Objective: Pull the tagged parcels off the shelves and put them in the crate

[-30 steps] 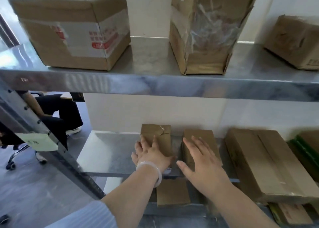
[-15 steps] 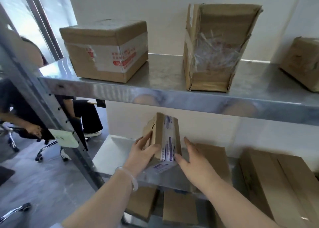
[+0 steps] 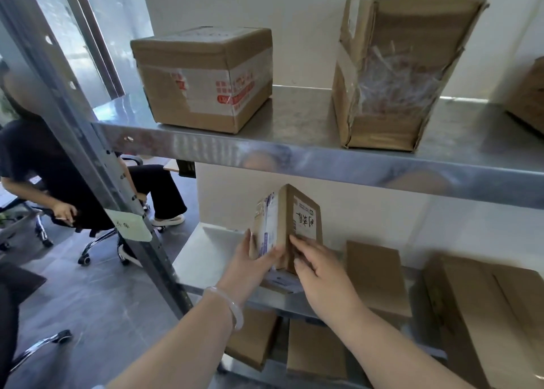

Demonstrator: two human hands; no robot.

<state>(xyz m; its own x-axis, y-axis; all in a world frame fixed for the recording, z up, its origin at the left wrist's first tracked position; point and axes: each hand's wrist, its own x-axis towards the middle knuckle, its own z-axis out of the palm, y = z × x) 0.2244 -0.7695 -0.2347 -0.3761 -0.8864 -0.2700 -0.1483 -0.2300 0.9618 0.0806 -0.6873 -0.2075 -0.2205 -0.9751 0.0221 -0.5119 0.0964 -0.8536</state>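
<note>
A small flat cardboard parcel (image 3: 287,223) stands tilted up on end at the left of the middle metal shelf (image 3: 206,259). A white label with handwriting shows on its brown face, and printed tape runs down its left side. My left hand (image 3: 250,263) grips its lower left edge. My right hand (image 3: 318,271) holds its lower right face, fingers curled against the label. No crate is in view.
Another flat carton (image 3: 375,271) and a long carton (image 3: 485,324) lie to the right on the same shelf. The upper shelf (image 3: 294,150) carries a taped box (image 3: 203,76) and a tall torn box (image 3: 397,70). Several cartons sit below. A person sits on an office chair at left.
The parcel went from lying flat under my hands to standing on end, and it has turned so that its labelled face shows. The view shifted left.
</note>
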